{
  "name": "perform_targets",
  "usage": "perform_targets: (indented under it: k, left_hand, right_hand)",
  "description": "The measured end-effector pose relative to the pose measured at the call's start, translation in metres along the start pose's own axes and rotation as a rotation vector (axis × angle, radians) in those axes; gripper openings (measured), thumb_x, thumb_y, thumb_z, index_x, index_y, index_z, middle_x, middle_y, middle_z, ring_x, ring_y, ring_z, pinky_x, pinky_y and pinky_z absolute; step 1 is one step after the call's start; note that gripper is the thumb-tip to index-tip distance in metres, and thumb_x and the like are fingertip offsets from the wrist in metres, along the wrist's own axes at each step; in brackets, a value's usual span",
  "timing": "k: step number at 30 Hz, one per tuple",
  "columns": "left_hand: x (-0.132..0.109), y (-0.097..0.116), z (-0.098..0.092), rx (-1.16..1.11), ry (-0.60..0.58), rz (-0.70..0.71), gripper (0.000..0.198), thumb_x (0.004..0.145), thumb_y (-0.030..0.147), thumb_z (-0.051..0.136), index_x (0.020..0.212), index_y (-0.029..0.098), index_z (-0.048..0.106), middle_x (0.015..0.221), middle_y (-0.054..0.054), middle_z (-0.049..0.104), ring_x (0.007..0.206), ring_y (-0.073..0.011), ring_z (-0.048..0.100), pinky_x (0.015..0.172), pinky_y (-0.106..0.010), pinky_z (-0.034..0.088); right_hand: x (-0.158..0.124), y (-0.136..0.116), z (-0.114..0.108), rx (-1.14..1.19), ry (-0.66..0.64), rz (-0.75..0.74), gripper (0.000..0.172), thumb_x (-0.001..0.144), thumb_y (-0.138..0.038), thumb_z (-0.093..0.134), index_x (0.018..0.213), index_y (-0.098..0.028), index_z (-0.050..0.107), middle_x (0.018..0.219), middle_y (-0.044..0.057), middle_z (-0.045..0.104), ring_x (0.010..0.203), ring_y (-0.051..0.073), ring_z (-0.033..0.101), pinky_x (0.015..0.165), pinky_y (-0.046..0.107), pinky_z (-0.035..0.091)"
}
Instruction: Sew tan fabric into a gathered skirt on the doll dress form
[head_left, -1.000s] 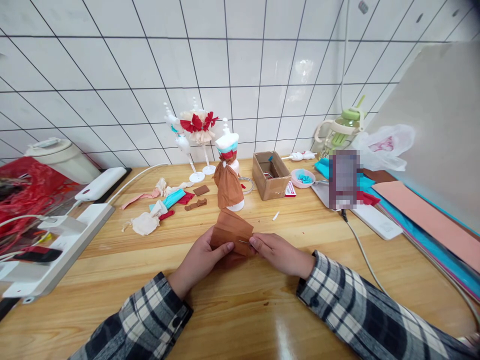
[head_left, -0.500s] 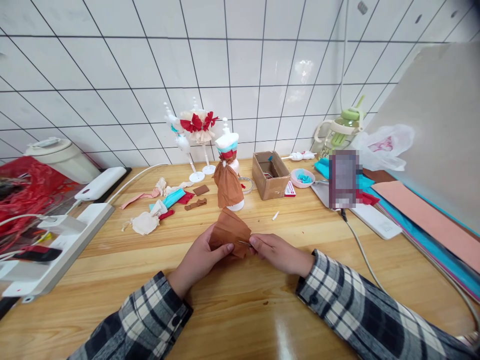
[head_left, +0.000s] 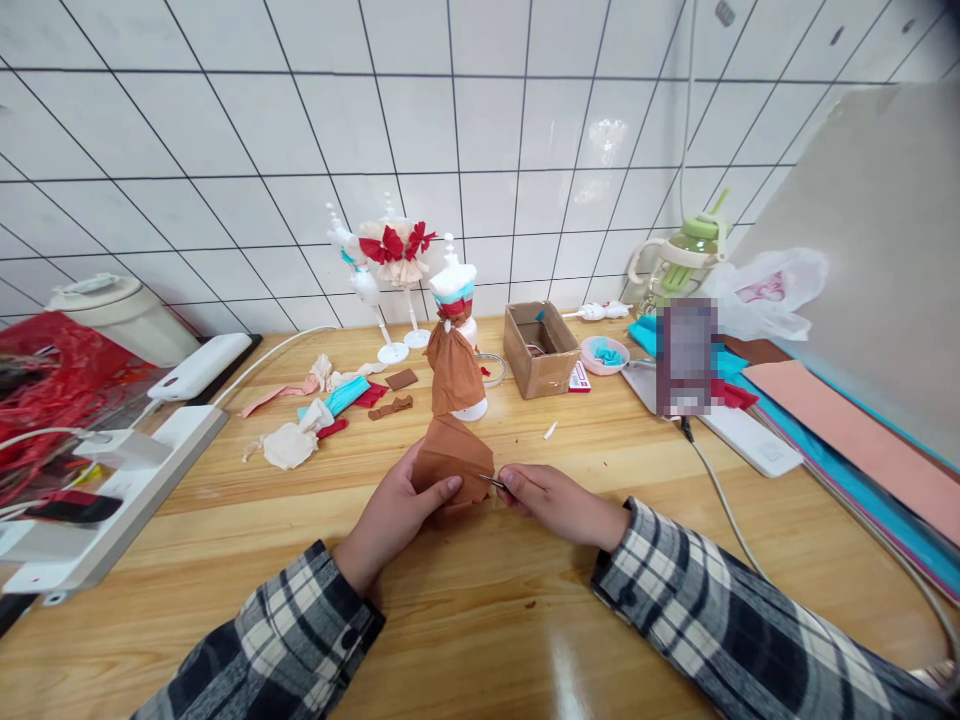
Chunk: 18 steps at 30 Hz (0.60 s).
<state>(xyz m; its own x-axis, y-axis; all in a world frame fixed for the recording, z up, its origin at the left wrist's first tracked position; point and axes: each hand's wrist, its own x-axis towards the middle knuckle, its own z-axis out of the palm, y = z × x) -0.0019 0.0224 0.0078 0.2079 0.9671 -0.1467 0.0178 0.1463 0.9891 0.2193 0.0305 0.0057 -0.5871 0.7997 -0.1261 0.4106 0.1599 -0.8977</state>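
Observation:
My left hand point(head_left: 394, 515) pinches a folded piece of brown crepe paper point(head_left: 452, 462) just above the wooden table point(head_left: 480, 620). My right hand point(head_left: 551, 500) is closed on a thin metal needle point(head_left: 491, 482) whose tip sits at the paper's right edge. Behind the paper stands a small white mannequin point(head_left: 454, 340) dressed in a brown paper skirt with a teal and red top. A second white stand with red bows point(head_left: 396, 250) is farther back near the tiled wall.
Paper scraps point(head_left: 330, 400) lie at the left. A cardboard box point(head_left: 541, 350) and a small pink dish point(head_left: 604, 355) sit behind. White power strip point(head_left: 120, 480) at left; cable point(head_left: 731, 515), coloured paper sheets point(head_left: 855, 440) and green bottle point(head_left: 686, 255) at right.
The brown paper has bunched narrower and shifted a little left in my left hand. My right hand has drawn the needle slightly out from the paper's right edge.

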Motion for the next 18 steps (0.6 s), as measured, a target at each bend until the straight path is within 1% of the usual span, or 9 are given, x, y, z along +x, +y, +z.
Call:
perform_targets:
  k: [3,5,10,15,18]
  left_hand:
    - [0.0005,0.001,-0.0006,0.001,0.02,0.005,0.072,0.072,0.037,0.074,0.134,0.016,0.044,0.128,-0.013,0.062,0.114,-0.0293,0.06,0.098,-0.042,0.046]
    - [0.0007,0.0016,-0.0009,-0.003,0.029,0.003,0.072,0.072,0.037,0.074,0.134,0.016,0.043,0.128,-0.012,0.062,0.113,-0.0292,0.06,0.098,-0.043,0.047]
    - [0.0003,0.0023,0.0,-0.017,0.029,-0.002,0.071,0.071,0.039,0.075,0.132,0.016,0.045,0.126,-0.012,0.063,0.113,-0.0296,0.06,0.097,-0.042,0.047]
    - [0.0,0.0022,0.0003,0.002,0.042,-0.001,0.076,0.069,0.042,0.075,0.133,0.016,0.045,0.125,-0.012,0.064,0.112,-0.03,0.061,0.097,-0.043,0.047]
    - [0.0007,0.001,-0.0008,0.003,0.041,-0.006,0.073,0.069,0.041,0.075,0.131,0.017,0.046,0.126,-0.012,0.063,0.112,-0.0295,0.061,0.097,-0.042,0.048]
  right_hand:
    - [-0.0008,0.0037,0.0002,0.081,0.0,0.03,0.059,0.092,-0.066,0.02,0.079,-0.018,0.051,0.07,-0.001,0.049,0.065,0.012,0.044,0.062,0.025,0.039]
    - [-0.001,0.0046,-0.0002,0.089,0.0,0.041,0.059,0.092,-0.066,0.021,0.078,-0.018,0.052,0.07,0.0,0.049,0.065,0.012,0.044,0.061,0.025,0.039]
    - [0.0006,0.0029,-0.001,0.018,-0.004,0.025,0.059,0.092,-0.066,0.017,0.077,-0.018,0.049,0.068,-0.001,0.048,0.064,0.012,0.044,0.062,0.026,0.039]
    - [0.0015,-0.0011,-0.0033,-0.082,-0.01,0.019,0.057,0.092,-0.065,0.015,0.074,-0.02,0.044,0.066,-0.002,0.046,0.062,0.013,0.043,0.06,0.025,0.037]
    - [0.0005,-0.0021,-0.0039,-0.084,-0.017,0.015,0.058,0.092,-0.066,0.015,0.073,-0.02,0.044,0.066,-0.002,0.045,0.062,0.013,0.042,0.06,0.025,0.037]
